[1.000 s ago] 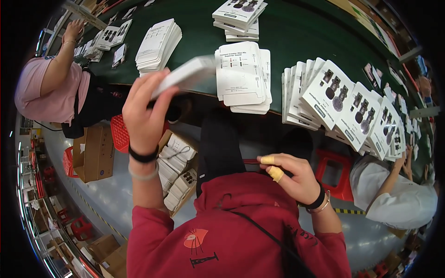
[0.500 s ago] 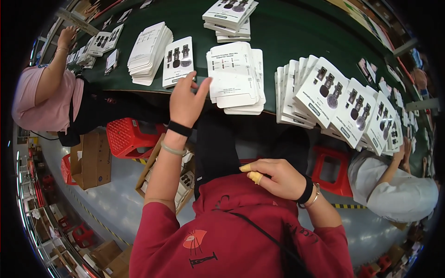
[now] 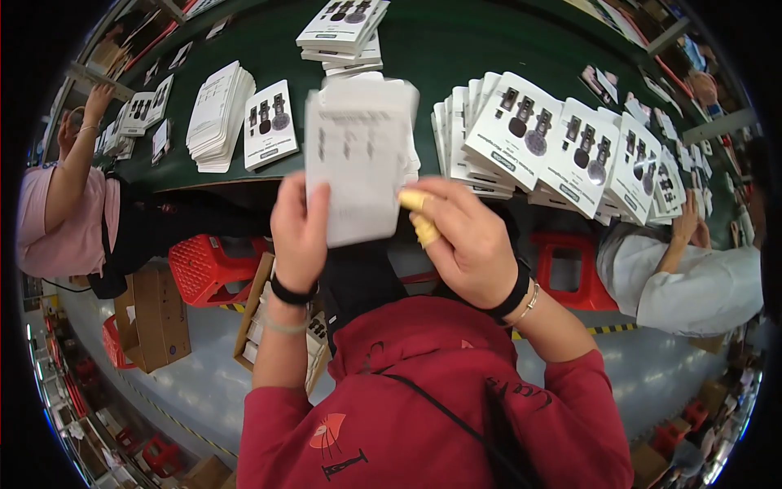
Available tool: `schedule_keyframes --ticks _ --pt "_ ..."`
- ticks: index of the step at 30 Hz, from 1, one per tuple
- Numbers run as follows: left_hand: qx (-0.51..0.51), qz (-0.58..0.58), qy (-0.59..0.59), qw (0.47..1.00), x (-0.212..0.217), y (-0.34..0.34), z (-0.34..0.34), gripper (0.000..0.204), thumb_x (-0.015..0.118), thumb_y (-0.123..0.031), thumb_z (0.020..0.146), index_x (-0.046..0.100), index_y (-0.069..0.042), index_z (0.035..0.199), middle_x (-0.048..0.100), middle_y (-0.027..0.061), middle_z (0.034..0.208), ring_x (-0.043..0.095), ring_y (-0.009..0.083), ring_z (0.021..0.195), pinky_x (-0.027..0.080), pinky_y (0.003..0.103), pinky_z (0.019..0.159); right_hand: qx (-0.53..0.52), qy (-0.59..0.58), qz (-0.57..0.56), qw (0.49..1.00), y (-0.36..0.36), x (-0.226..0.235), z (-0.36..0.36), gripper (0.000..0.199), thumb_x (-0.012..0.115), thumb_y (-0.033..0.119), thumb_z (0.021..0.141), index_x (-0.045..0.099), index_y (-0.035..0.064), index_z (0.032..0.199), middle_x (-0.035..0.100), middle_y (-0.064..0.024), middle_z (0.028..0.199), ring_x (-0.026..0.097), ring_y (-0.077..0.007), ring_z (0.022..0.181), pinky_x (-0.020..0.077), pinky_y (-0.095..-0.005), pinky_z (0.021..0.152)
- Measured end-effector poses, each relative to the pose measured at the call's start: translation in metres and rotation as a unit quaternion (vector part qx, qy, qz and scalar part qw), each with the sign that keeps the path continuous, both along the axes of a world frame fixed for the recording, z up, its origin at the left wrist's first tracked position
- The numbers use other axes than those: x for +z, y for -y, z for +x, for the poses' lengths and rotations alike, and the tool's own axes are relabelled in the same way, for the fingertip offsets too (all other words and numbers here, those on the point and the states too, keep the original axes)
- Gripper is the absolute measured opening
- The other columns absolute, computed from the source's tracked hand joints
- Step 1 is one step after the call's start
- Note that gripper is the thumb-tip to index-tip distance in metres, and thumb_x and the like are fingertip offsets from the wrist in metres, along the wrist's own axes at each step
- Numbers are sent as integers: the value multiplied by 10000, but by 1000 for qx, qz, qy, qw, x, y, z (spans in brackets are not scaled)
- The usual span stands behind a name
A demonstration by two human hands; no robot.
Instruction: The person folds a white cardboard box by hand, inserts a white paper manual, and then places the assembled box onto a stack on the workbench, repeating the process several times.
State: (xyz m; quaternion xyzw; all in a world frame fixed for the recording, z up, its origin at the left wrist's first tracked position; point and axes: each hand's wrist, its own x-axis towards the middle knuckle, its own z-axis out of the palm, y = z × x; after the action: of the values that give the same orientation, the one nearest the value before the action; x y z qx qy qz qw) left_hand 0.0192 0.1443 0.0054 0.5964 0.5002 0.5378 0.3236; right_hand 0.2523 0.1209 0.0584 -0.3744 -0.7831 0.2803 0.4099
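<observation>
Both hands hold up one white printed card, blurred, in front of me above the near edge of the green table. My left hand grips its lower left edge. My right hand, with yellow finger covers on two fingertips, grips its right edge. A single white blister card with dark parts lies on the table to the left of the held card, next to a stack of white cards. A fanned row of blister cards lies to the right.
Another stack of cards sits farther back. A person in pink works at the left, a person in white at the right. Red plastic stools and an open cardboard box of cards stand on the floor below.
My left hand set a blister card down on the table at the left, then came back. Both hands now hold a white card lifted from the middle stack.
</observation>
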Motion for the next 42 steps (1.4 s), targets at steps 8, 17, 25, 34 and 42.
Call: schedule_keyframes --ticks 8,17,25,34,42 --pt "-157 -62 -45 985 -12 100 6 240 625 -8 941 542 -20 1166 604 76 1078 588 173 889 483 311 761 -52 97 -44 993 7 5 19 267 784 178 829 662 13 999 588 -117 949 596 -282 769 499 -378 652" --pt "-403 -409 397 716 -14 105 12 890 727 -209 794 279 19 1529 454 198 1477 551 319 1276 417 408 1086 133 234 -51 962 17 20 31 268 748 284 867 634 46 914 571 -135 824 620 -312 748 478 -407 622" --pt "-355 -410 465 700 -13 119 20 808 675 -166 811 328 18 1518 518 203 1433 559 309 1284 428 410 1094 133 187 -208 951 29 4 37 243 687 252 934 609 32 1005 663 -149 903 665 -322 786 513 -382 676" --pt "-202 -279 192 919 -19 122 -2 483 523 -28 1016 383 16 1477 651 136 1267 619 156 1135 499 291 959 76 23 -200 977 61 -30 20 282 668 125 948 609 0 1194 667 -135 933 672 -244 827 531 -341 742" --pt "-172 -111 187 961 -15 126 9 464 514 -49 1032 386 18 1473 659 102 1204 622 129 1075 490 251 896 12 -324 -447 834 67 -47 7 435 575 179 1028 522 -12 1415 667 -51 1088 630 -119 992 525 -293 868"
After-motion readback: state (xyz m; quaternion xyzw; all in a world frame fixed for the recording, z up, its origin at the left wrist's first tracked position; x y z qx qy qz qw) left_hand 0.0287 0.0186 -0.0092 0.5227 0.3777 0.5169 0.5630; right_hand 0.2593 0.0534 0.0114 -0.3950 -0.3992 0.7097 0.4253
